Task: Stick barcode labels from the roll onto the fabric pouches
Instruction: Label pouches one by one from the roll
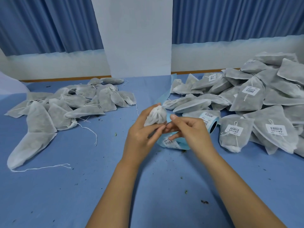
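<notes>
— Where is the pouch being worked on?
— The pouch (pixel 155 116), white and gathered at its tied neck, stands upright in the person's left hand (pixel 143 134). The fingers of that hand are curled round its lower part, above the middle of the desk (pixel 82 186).
— And the right hand?
— The right hand (pixel 189 130) meets the left at the fingertips just beside the pouch, thumb raised and fingers curled. Whether it pinches a label cannot be told. Its lower fingers touch the pale blue backing strip (pixel 171 143), which carries a barcode label and trails beneath both hands.
— The label roll?
— The label roll (pixel 209 120) lies on its side just behind the right hand.
— And around them?
— To the right are heaped labelled pouches (pixel 255 99), and to the left lie unlabelled pouches (pixel 74 102). Blue curtains (pixel 49 22) hang behind.
</notes>
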The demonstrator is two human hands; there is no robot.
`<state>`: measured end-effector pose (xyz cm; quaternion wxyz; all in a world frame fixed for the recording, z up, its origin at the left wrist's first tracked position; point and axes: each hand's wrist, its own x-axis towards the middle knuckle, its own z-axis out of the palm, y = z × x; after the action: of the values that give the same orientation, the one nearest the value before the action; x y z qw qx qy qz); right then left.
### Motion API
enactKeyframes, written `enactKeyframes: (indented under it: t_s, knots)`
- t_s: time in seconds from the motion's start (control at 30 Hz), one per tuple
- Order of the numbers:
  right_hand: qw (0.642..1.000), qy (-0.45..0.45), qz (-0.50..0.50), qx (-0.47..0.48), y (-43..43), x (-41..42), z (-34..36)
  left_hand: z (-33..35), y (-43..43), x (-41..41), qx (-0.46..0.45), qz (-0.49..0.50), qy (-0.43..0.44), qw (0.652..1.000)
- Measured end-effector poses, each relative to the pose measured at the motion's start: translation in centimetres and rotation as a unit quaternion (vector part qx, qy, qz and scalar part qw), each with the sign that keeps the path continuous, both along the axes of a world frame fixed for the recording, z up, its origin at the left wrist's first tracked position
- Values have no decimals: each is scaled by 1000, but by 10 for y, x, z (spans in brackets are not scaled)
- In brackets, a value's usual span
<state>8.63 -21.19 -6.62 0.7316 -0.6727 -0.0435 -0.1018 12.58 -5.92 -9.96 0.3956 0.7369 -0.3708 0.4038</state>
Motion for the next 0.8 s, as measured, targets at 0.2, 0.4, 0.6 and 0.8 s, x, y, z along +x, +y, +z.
enactKeyframes:
  t_s: [0.2, 0.4, 0.6, 0.8]
  knots:
    - [998, 42, 36, 17, -3, 1, -2, 0, 0, 0, 9, -15, 14, 1000]
    - [996, 63, 61, 13, -6, 0, -2, 1, 2, 0, -34, -1, 59, 998]
    - [995, 91, 13, 22, -15, 1, 4, 10, 5, -7, -170, 19, 202, 964]
    - [998, -3, -33, -56, -12, -3, 8, 15, 6, -6, -247, 82, 253, 932]
